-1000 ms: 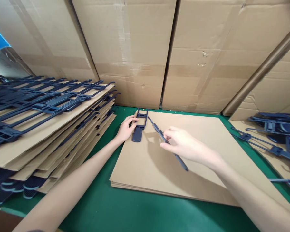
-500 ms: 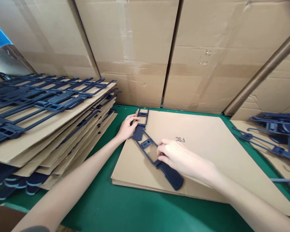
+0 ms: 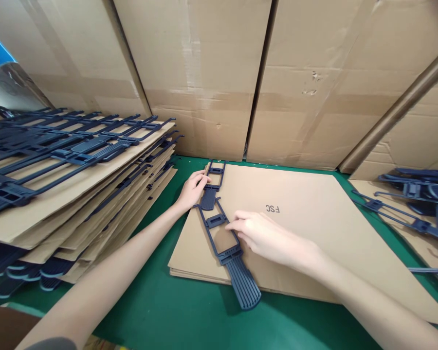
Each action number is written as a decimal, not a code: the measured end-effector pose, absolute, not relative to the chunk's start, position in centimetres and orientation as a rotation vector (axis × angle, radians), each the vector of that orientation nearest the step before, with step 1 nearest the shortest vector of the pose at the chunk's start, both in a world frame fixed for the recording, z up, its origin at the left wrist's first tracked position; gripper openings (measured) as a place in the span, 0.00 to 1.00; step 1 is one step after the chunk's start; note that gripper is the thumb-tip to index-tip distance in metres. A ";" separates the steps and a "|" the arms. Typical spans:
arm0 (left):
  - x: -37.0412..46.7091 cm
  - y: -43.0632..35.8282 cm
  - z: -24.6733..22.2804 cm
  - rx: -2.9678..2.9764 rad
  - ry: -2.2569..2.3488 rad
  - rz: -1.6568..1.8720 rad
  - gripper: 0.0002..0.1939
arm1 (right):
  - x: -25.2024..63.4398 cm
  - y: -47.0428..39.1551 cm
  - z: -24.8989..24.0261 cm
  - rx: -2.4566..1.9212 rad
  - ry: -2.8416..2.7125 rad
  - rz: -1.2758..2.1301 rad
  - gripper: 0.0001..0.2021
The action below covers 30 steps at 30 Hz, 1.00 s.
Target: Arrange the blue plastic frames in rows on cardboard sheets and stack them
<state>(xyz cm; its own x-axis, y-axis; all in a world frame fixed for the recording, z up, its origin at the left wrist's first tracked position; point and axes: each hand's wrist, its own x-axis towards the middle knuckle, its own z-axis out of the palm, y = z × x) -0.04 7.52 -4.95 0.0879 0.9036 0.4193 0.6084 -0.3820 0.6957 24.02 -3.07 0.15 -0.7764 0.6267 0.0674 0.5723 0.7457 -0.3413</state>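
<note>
Two dark blue plastic frame pieces lie on a flat cardboard sheet marked FSC. My left hand [image 3: 193,190] is at the sheet's left edge, its bent fingers on the left rail of the upper frame piece [image 3: 209,198]. That piece has a short ribbed tab. My right hand [image 3: 257,233] pinches the right rail of the lower frame piece [image 3: 216,221]; the thumb is partly hidden. The lower piece slants toward me, its broad ribbed end past the sheet's front edge. The cardboard sheet [image 3: 306,243] rests on others on the green table [image 3: 160,301].
To the left rises a tall stack of cardboard sheets [image 3: 76,214] layered with similar dark frames [image 3: 91,146]. More dark plastic frames [image 3: 419,194] lie on cardboard at the right. Large cardboard boxes [image 3: 204,73] form a wall behind the table.
The lower frame piece has turned, its ribbed end swinging left and nearer to me. My right fingers have shifted slightly left along it. My left hand has barely moved.
</note>
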 end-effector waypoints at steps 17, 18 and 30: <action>-1.3 7.5 -4.6 1.969 1.386 1.102 0.12 | 22.5 -3.2 -1.3 -0.816 -2.645 0.159 0.12; -1.3 7.5 -4.6 1.960 1.383 1.102 0.12 | 22.4 -3.3 -1.6 -0.820 -2.636 0.140 0.12; -1.2 6.8 -4.3 1.947 1.416 1.104 0.10 | 21.3 -3.5 -2.1 -0.921 -2.660 0.288 0.18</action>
<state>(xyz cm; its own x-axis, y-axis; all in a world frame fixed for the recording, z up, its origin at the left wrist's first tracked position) -1.20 6.78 -4.29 0.1355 0.9364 0.3236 0.5418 -0.3435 0.7671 21.26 -3.53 -2.11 -0.7452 0.6282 0.2239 0.5657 0.7732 -0.2866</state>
